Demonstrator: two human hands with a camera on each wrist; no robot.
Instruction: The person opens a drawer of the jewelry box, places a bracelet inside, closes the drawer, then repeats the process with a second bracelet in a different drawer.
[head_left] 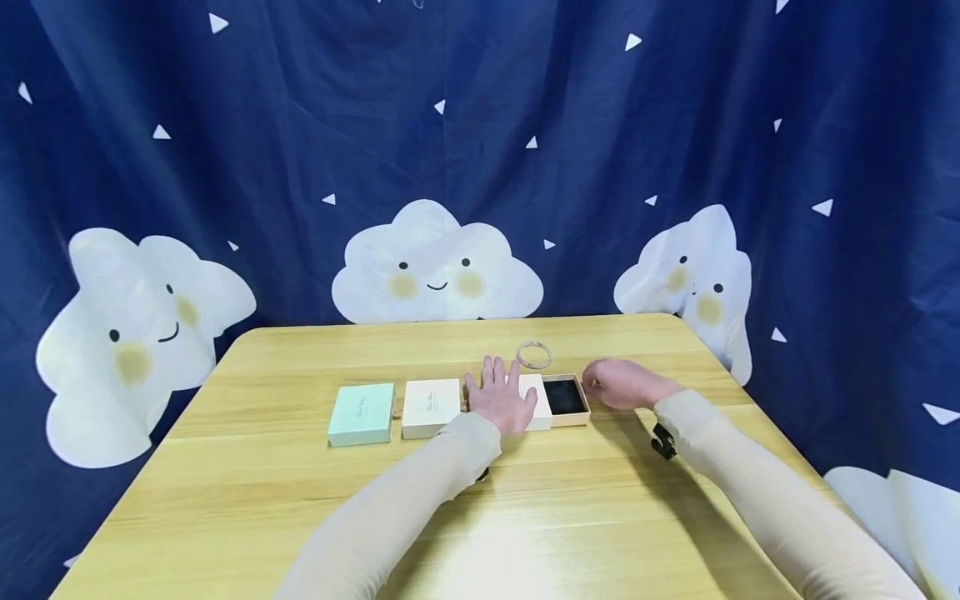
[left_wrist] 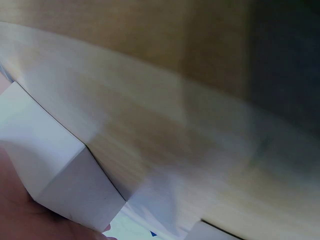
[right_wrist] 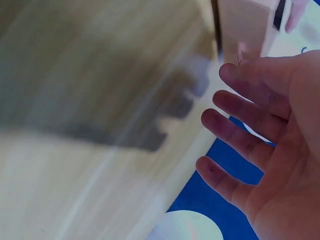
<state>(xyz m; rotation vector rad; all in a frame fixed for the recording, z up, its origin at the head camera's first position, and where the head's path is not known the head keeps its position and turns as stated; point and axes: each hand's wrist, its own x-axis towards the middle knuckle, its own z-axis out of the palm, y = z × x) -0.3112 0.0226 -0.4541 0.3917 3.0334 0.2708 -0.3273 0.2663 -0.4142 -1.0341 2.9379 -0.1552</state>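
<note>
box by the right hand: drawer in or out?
Out. The box's tray shows its empty black lining beside the white sleeve, which the left hand presses flat.

Both arms reached forward, sleeves down to the wrists. The left hand [head_left: 501, 402] lay flat, palm down, fingers straight and slightly spread, pointing away from the body. The right hand [head_left: 619, 385] sat just to its right, palm down too, fingers loosely extended toward the left one. In the right wrist view its fingers [right_wrist: 239, 131] were relaxed, gripping nothing.
</note>
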